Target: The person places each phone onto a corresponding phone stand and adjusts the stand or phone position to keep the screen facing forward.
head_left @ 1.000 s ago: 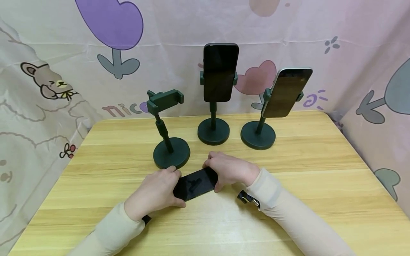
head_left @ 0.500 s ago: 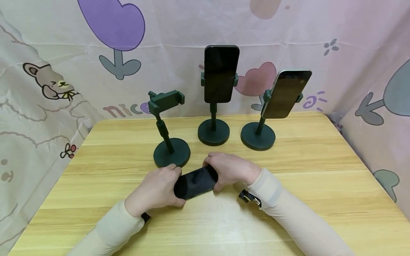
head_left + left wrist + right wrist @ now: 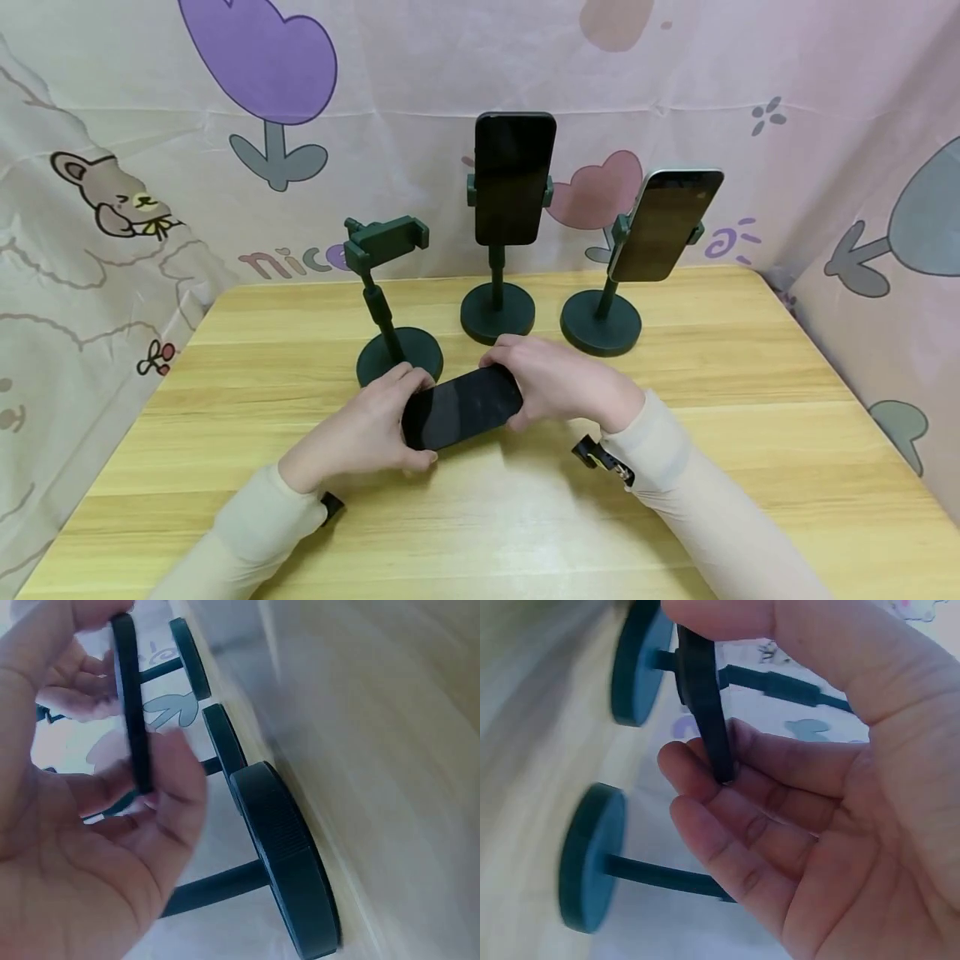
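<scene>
A black smartphone (image 3: pixel 462 407) is held between both hands, screen up, its right end angled away from the person. My left hand (image 3: pixel 367 425) grips the left end, thumb on the near edge and fingers on the far edge. At the opposite end my right hand (image 3: pixel 566 382) holds it the same way. Both wrist views show the phone edge-on and raised off the table, pinched by the left hand (image 3: pixel 82 825) and the right hand (image 3: pixel 817 795). Just beyond the left hand stands a dark green phone stand (image 3: pixel 386 240) with an unoccupied clamp, its base partly hidden by that hand.
Farther back, two similar stands bear phones: a black phone (image 3: pixel 514 179) upright in the middle and a silver-edged phone (image 3: pixel 666 225) tilted at the right. All stand on a wooden table (image 3: pixel 480 533). A printed cloth (image 3: pixel 405 83) hangs behind.
Both hands have lifted the phone off the table and moved it slightly away from the person. The right hand has shifted a little right. The stands keep their places.
</scene>
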`<state>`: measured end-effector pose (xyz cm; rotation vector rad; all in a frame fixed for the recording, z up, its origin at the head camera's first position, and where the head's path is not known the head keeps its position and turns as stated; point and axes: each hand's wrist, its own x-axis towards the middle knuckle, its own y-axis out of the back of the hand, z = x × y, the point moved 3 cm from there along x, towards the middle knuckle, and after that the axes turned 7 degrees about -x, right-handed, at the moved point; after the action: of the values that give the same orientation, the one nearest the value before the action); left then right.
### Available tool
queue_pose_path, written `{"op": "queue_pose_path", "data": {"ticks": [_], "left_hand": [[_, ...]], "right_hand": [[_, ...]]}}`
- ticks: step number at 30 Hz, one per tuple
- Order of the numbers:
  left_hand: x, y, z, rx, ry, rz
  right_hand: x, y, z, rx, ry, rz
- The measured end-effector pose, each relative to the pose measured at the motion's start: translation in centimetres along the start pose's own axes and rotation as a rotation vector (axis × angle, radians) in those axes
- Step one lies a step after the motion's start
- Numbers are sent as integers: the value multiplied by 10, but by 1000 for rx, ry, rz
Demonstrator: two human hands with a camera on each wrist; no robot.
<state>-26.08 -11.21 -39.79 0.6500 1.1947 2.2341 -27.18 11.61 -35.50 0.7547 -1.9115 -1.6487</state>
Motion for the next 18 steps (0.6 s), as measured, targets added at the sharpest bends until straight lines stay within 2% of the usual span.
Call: {"op": "queue_pose_path", "data": {"ticks": [6,11,15,18], "left_hand": [[1,5,-6,-252,24,-45],[1,8,-10,-458,-4,-106],[0,8,-10,-697,-23,-197],[-2,7,-8,-912,-21,-328]], "right_hand": [[-8,18,-11,-116,-2,91],[-12,25,-17,-158,28,130],[-15,28,-19,-117,64,162],[-16,30,-20,-59,111,183]]}}
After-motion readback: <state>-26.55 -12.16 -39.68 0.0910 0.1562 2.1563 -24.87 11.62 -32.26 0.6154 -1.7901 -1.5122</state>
